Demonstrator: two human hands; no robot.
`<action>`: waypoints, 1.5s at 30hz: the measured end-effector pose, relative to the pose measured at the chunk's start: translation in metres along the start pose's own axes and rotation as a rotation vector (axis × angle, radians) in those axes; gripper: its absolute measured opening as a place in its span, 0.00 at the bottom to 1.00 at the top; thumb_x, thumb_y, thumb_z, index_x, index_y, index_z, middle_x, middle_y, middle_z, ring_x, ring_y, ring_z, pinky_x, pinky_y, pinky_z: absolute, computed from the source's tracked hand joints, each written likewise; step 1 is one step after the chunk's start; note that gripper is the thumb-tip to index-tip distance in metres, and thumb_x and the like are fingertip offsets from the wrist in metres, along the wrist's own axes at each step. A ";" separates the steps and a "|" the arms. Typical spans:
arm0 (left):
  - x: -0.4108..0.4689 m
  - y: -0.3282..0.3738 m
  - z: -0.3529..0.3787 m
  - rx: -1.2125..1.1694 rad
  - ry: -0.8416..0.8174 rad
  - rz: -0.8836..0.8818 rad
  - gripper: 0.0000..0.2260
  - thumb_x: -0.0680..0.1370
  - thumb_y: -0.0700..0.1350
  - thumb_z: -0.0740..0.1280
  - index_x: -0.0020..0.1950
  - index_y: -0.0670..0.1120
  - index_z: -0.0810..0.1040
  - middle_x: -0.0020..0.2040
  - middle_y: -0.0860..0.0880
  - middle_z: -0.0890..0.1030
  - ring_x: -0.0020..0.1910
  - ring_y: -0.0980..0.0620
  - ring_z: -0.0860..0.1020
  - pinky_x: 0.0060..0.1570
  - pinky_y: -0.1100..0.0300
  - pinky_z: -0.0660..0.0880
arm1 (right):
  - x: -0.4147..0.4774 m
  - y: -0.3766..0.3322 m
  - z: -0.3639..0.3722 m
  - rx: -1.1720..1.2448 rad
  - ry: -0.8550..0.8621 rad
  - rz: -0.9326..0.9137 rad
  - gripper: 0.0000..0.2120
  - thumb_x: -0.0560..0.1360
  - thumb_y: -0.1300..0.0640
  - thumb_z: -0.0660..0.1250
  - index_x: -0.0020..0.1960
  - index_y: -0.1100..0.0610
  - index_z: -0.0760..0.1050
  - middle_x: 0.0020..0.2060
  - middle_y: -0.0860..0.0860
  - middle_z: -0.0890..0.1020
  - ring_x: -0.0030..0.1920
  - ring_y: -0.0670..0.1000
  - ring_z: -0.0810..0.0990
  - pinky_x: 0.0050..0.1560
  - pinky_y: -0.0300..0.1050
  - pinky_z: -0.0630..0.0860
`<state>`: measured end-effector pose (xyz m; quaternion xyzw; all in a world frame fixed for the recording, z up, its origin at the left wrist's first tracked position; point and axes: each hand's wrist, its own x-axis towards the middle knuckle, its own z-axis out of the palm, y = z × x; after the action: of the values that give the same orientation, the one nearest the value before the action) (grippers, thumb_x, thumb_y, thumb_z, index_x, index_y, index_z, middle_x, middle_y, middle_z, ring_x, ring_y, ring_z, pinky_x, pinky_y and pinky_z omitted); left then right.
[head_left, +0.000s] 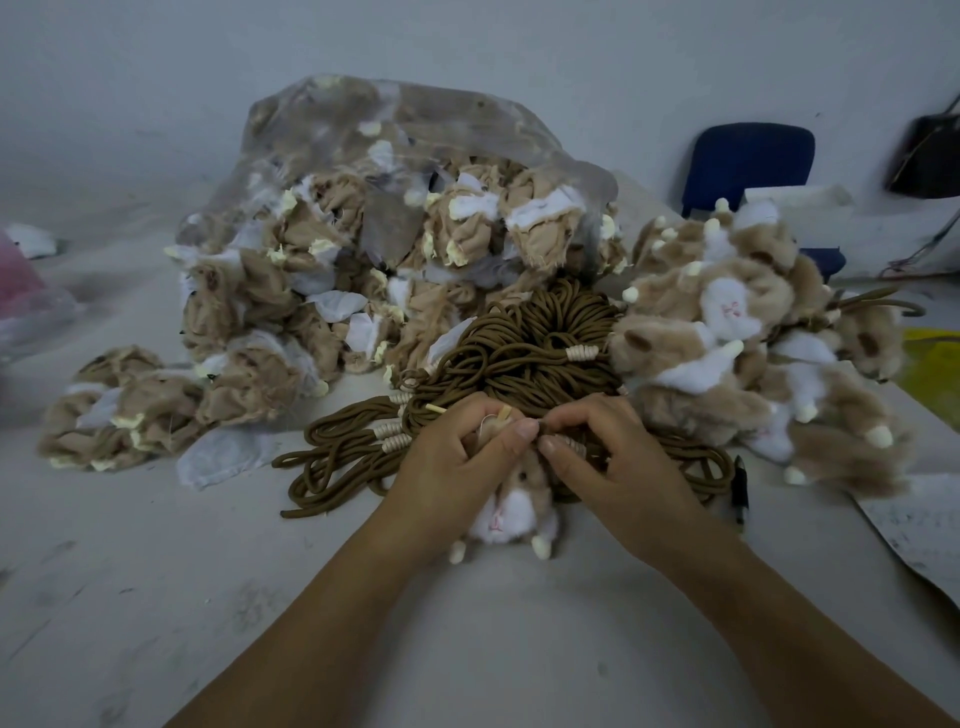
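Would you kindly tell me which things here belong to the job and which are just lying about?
In hand: plush toy, gripped by left hand; brown cords, one pinched by right hand; wooden stick.
Lying about: blue chair, pen, paper, pink bag.

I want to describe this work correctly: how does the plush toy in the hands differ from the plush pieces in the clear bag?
The plush toy shows fluffy fur outward; the plush pieces show smooth backing and frayed seams. The plush toy has a clear face and feet; the plush pieces look crumpled and shapeless. Both are tan and white.
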<state>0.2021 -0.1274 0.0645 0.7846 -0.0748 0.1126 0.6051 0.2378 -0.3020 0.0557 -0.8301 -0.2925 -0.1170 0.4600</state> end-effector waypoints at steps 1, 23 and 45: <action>0.000 0.001 0.000 -0.001 -0.011 0.011 0.04 0.78 0.47 0.69 0.44 0.54 0.81 0.42 0.55 0.82 0.42 0.59 0.80 0.43 0.67 0.76 | -0.001 0.001 0.000 0.061 0.002 0.044 0.06 0.75 0.51 0.66 0.46 0.40 0.73 0.47 0.39 0.76 0.52 0.42 0.74 0.53 0.33 0.70; 0.000 -0.004 0.001 0.059 -0.031 0.000 0.06 0.76 0.53 0.65 0.44 0.53 0.79 0.41 0.55 0.81 0.41 0.58 0.79 0.41 0.67 0.74 | 0.002 0.000 -0.004 -0.241 0.005 -0.165 0.12 0.74 0.50 0.62 0.47 0.58 0.77 0.46 0.48 0.74 0.44 0.46 0.74 0.43 0.37 0.71; 0.000 -0.004 0.001 -0.022 -0.069 0.016 0.02 0.76 0.47 0.70 0.46 0.55 0.80 0.43 0.57 0.82 0.43 0.59 0.80 0.44 0.68 0.74 | -0.002 -0.001 0.000 0.110 -0.013 0.031 0.10 0.78 0.57 0.64 0.49 0.42 0.75 0.44 0.39 0.81 0.48 0.42 0.80 0.45 0.35 0.75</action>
<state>0.2035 -0.1269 0.0607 0.7806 -0.1030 0.0894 0.6099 0.2353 -0.3028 0.0556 -0.8087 -0.2885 -0.0879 0.5049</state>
